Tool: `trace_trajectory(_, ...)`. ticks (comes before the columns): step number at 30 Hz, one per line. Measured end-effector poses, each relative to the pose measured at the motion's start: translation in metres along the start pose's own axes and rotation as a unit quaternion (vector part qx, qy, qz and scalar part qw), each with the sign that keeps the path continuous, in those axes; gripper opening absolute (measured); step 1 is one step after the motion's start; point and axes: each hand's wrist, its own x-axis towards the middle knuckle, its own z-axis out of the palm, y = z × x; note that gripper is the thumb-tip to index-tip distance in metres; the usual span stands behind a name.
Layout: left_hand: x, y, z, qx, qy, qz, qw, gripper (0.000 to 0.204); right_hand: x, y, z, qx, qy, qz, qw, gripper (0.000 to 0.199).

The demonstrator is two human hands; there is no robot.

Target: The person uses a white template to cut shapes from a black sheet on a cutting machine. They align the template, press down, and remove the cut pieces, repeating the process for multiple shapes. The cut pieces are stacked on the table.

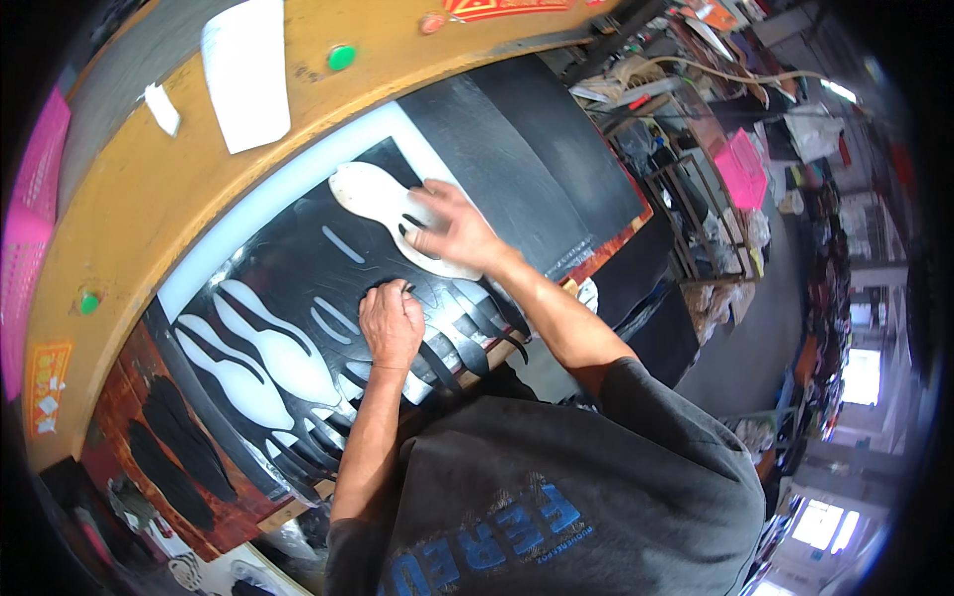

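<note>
My right hand [455, 230], smeared by motion, is over the near end of a pale sole-shaped plate [370, 189], which has a dark opening beside my thumb. Whether the fingers grip the plate is unclear. The plate lies on a glossy black sheet [298, 253]. My left hand [391, 323] rests on this sheet with fingers curled in; a small dark bit shows at the fingertips, too hidden to name. Left of it, sole-shaped cut-outs [288, 368] in the sheet show white beneath. Cut black strips [457, 338] hang along the near edge.
A yellow machine beam [149, 199] with green buttons [341, 57] spans the far side. A white board [288, 194] lies under the sheet. More black sheets [527, 149] lie to the right. Dark sole-shaped pieces [169, 472] lie at lower left; cluttered shelves [696, 199] stand right.
</note>
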Motion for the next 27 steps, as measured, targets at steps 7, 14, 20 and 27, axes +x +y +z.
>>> trace_trajectory(7, -0.001, 0.004, -0.004, -0.005, -0.038, -0.029, 0.999, 0.024, -0.059, 0.024, -0.088, 0.068, 0.094, 0.241, 0.964, 0.051)
trace_trajectory(14, 0.005, 0.012, -0.002, 0.076, -0.066, -0.013, 0.995, 0.015, -0.130, 0.024, -0.070, 0.005, 0.005, 0.176, 0.984, 0.045)
trace_trajectory(20, 0.009, 0.020, 0.003, 0.127, -0.097, -0.033, 0.987, 0.014, -0.121, 0.020, -0.062, -0.136, -0.028, 0.103, 0.985, 0.043)
trace_trajectory(27, 0.009, 0.022, 0.006, 0.156, -0.119, -0.080, 0.977, 0.017, -0.111, 0.023, -0.046, -0.132, -0.061, 0.098, 0.985, 0.038)
